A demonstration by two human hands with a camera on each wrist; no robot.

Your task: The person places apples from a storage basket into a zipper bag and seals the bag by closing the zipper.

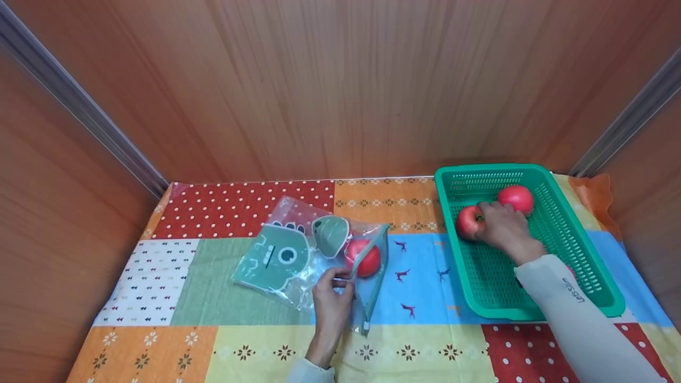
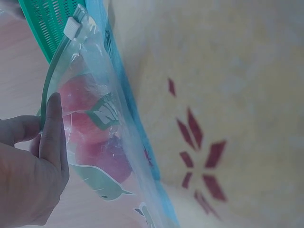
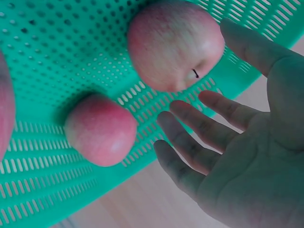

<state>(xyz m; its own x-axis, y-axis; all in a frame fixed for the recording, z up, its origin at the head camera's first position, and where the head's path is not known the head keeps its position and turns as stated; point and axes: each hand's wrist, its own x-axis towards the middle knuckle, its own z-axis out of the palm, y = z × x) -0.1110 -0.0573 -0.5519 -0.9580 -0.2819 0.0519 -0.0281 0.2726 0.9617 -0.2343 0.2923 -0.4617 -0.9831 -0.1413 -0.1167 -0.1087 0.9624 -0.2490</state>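
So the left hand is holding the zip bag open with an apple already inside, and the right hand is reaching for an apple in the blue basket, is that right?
Not quite: the basket is green, not blue, as the head view shows. The rest holds: the left hand pinches the zip bag at its opening with an apple inside, and the right hand reaches for an apple in the basket.

One legible marking: small dark lettering runs along the pale sleeve [image 1: 577, 314] of the right arm, near the cuff, in the head view. It appears to read "Let's slim", though the letters are small and the reading is uncertain. The clear zip pouch [image 1: 314, 250] carries printed green cartoon shapes; white marks on one of them show in the left wrist view but cannot be read as letters. No other text, numbers or labels can be read.
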